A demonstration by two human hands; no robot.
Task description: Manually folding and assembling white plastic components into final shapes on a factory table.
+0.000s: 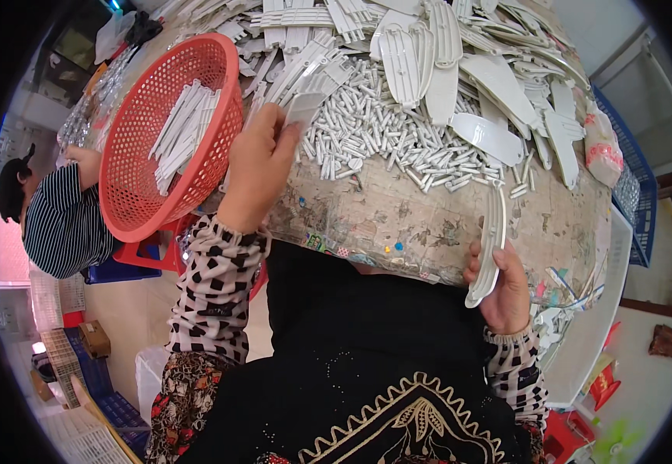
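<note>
Left hand (pixel 255 174): over the left part of the surface (pixel 367 213), just right of a red basket (pixel 131 220). Its fingers (pixel 265 120) are drawn nearly together, pinching the near end of a flat, pale panel (pixel 305 104). Panel slants up and away toward the far edge. Its far end overlaps other parts in view; contact with them cannot be told.

Right hand (pixel 510 298): at the near edge, right of its middle. Fingers curled closed around the near half of a long, curved white strip (pixel 492 236), thumb on the right side, fingertips showing on the left. Ribs visible along the strip; far tip points toward the pegs (pixel 390 131), near tip lies outside the near edge.

Pegs: small, white, in a broad loose heap mid-surface, between the two hands and the far edge. A few lie apart toward the right.

Ovals (pixel 487 139): white, flat and elongated, piled from the far edge round to the far right corner, some overlapping the pegs.

Basket: perforated, tilted, at the left edge; white slats (pixel 185 135) lie inside, roughly parallel.

Right edge: pink-and-white bag (pixel 603 151); blue crate (pixel 634 185) beyond it. Beyond the left edge: a person in a striped top (pixel 65 224).
</note>
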